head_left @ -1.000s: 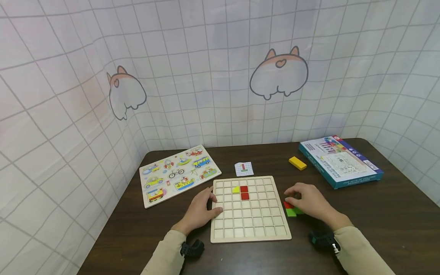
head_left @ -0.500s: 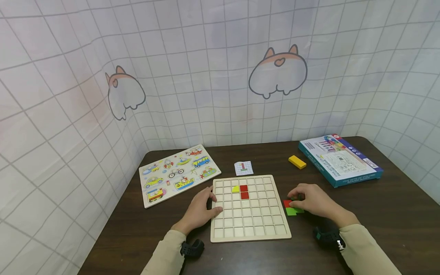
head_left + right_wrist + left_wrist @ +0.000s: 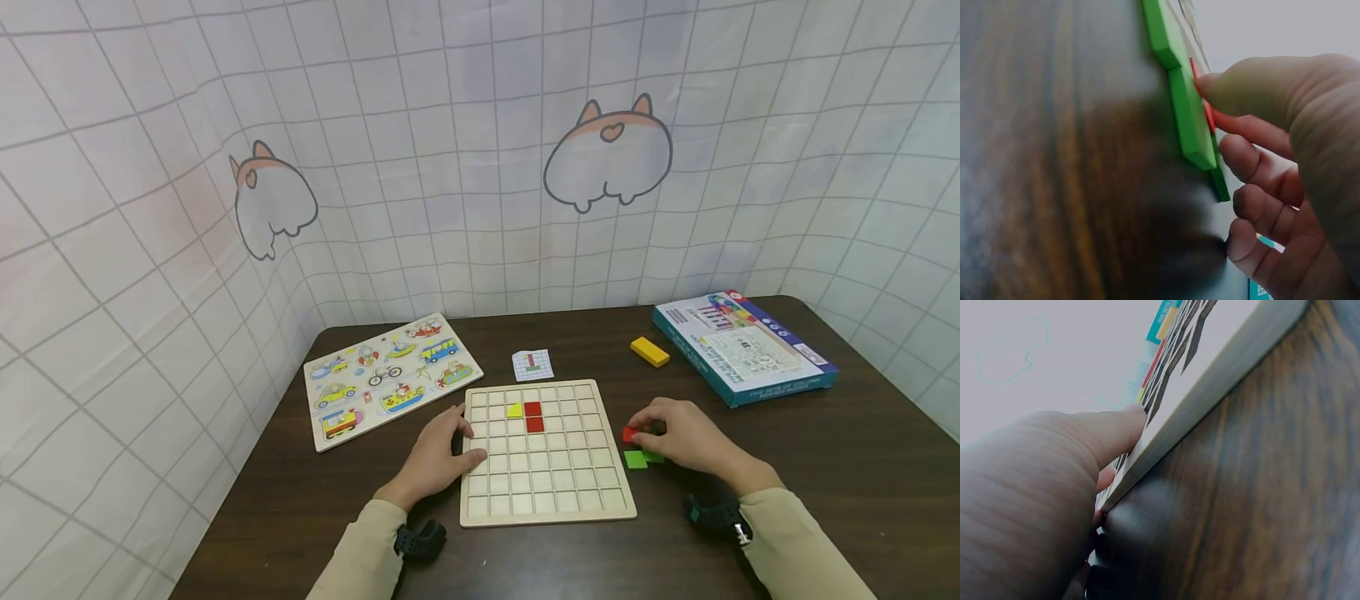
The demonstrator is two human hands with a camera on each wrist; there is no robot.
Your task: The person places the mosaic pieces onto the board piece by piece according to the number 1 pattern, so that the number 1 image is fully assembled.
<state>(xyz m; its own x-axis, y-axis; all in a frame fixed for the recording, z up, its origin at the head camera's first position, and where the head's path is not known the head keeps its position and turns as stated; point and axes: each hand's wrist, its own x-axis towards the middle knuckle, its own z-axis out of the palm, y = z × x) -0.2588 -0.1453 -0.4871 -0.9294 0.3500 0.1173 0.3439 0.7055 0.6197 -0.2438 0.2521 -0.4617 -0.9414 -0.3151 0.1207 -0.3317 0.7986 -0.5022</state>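
A wooden grid board [image 3: 555, 483] lies flat, with one yellow tile [image 3: 514, 410] and two red tiles [image 3: 534, 417] in its upper cells. My left hand [image 3: 433, 457] grips the board's left edge, thumb over the rim and fingers along the side. In the left wrist view the thumb [image 3: 1116, 434] lies on that edge. To the right of the board, my right hand [image 3: 686, 437] pinches a red tile [image 3: 628, 434] between thumb and index finger. Several green tiles [image 3: 1191, 119] lie just below that hand, partly hidden by it in the head view.
A small paper card [image 3: 532, 365] with a drawn figure lies behind the board. Back left is a picture puzzle board [image 3: 390, 379]. At the back right are a yellow block [image 3: 649, 352] and a teal-sided box [image 3: 742, 350]. A white gridded cloth [image 3: 480, 167] hangs around the table.
My right hand, over the tile group earlier, now has the red tile between thumb and index finger, lifted slightly away from the green tiles. The left hand stays in place.
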